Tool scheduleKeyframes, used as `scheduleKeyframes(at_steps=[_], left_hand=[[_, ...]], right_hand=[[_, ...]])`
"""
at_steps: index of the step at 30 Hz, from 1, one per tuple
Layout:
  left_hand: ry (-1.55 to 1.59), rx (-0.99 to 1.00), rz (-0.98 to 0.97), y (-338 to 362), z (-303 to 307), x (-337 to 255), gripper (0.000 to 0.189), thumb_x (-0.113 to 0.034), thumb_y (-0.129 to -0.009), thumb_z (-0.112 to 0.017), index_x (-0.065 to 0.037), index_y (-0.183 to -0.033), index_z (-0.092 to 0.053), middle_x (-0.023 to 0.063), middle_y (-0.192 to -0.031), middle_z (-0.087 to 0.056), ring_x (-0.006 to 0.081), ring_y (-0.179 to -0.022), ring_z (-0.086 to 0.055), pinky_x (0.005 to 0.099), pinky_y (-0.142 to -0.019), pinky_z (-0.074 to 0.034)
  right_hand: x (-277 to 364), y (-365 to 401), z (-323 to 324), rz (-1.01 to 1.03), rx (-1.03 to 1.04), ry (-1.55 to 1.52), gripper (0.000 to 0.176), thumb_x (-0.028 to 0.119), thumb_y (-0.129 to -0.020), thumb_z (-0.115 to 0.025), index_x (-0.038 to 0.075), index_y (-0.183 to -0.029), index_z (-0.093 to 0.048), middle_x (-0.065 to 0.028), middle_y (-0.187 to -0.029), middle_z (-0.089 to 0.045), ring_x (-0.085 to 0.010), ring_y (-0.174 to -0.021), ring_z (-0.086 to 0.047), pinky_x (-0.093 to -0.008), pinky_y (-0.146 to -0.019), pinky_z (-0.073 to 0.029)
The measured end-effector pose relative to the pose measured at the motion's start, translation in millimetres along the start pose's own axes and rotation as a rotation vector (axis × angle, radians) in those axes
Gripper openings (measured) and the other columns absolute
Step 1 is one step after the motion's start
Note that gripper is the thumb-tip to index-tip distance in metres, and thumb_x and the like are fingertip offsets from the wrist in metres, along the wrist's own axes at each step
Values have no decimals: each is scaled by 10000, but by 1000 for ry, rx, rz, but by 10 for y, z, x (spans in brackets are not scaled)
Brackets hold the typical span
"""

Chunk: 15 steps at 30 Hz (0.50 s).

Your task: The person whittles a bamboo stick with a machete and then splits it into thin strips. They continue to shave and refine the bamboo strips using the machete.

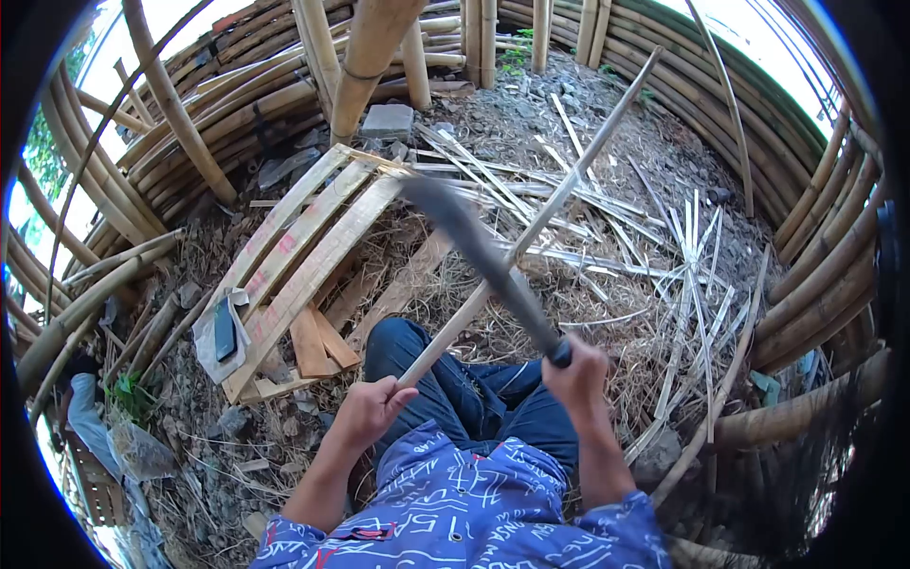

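My left hand [370, 414] is closed around the near end of a long bamboo pole [580, 171], which slants up and away to the right across my lap. In my right hand [576, 372] is a machete [474, 248], gripped by its dark handle. Its blade, smeared by motion, points up and to the left and crosses over the pole in this view. Both hands are in front of my knees, the left at the pole's lower end and the right a little higher. My legs in jeans [455, 389] are folded beneath the pole.
A slatted wooden pallet [294, 256] lies at left with a phone [225, 330] on its corner. Thin bamboo strips [687, 275] are scattered over the shavings at right. A grey block [388, 121] sits behind. Stacked bamboo poles [701, 90] ring the ground, with uprights [374, 57] ahead.
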<state>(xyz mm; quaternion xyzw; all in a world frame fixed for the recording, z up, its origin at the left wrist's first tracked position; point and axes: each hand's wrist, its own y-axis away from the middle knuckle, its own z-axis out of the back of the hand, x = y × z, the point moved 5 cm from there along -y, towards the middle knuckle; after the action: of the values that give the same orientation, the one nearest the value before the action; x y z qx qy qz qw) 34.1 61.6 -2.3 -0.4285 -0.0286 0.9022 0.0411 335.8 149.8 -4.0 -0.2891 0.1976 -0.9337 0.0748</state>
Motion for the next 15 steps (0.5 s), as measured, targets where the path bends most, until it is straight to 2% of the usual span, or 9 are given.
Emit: scheduleKeyframes(at_steps=[1,4,5,6,7,8,11,13,15], left_hand=[[-24,-2,-15,21,9,42,402,-336,-915,-661,-1,-726,-547,205,-580,-501,390,-516,-531,388,-472,-422],[-27,25,-57,69,63,37,420,-347,-928,-641,5,-722,-543,205,-581,-498,390,-511,-527,386,-472,-422],[11,13,-11,97,93,65,446,-380,-934,-628,10,-731,-554,177,-566,-469,295,-492,-486,358,-476,-407],[47,-7,31,120,133,102,475,-412,-940,-615,15,-740,-566,148,-551,-441,200,-473,-445,330,-480,-392],[39,-10,51,167,143,214,471,-403,-945,-611,19,-741,-563,130,-548,-429,185,-481,-417,330,-479,-384],[34,-24,47,145,153,238,471,-403,-945,-611,19,-741,-563,130,-548,-429,185,-481,-417,330,-479,-384],[-8,-27,47,173,147,237,476,-405,-943,-611,23,-740,-563,129,-546,-436,189,-480,-425,336,-480,-385],[-61,34,69,80,106,185,439,-387,-924,-634,-1,-728,-561,193,-560,-489,372,-506,-543,396,-472,-416],[-79,54,81,34,87,153,442,-389,-925,-631,-3,-724,-557,195,-560,-487,374,-508,-542,398,-473,-416]], right_hand=[[90,28,-22,63,25,-34,136,134,-671,-700,93,-674,-570,-124,-607,-601,-341,-594,-626,-417,-532,-443],[-118,-73,32,15,-75,-13,133,131,-684,-694,74,-675,-574,-141,-605,-597,-350,-589,-623,-432,-546,-450],[-274,-128,29,-147,-122,-60,116,103,-693,-671,45,-681,-571,-143,-583,-582,-345,-570,-618,-418,-548,-459],[-302,-114,65,-146,-117,-60,116,103,-693,-671,45,-681,-571,-143,-583,-582,-345,-570,-618,-418,-548,-459],[-342,-147,113,-213,-139,-125,113,92,-697,-661,34,-681,-564,-143,-579,-577,-345,-564,-616,-408,-545,-459],[-370,-186,142,-279,-162,-194,111,80,-701,-651,22,-682,-558,-143,-576,-572,-345,-558,-614,-397,-541,-459],[-211,-53,199,-222,-98,-187,97,68,-693,-650,20,-690,-566,-141,-569,-563,-345,-548,-611,-385,-533,-454],[-161,25,165,-146,-46,-179,105,90,-679,-679,35,-715,-597,-147,-578,-569,-356,-559,-610,-393,-534,-457],[-99,119,94,-125,1,-208,112,101,-674,-690,44,-721,-606,-148,-585,-573,-357,-568,-612,-394,-535,-459]])
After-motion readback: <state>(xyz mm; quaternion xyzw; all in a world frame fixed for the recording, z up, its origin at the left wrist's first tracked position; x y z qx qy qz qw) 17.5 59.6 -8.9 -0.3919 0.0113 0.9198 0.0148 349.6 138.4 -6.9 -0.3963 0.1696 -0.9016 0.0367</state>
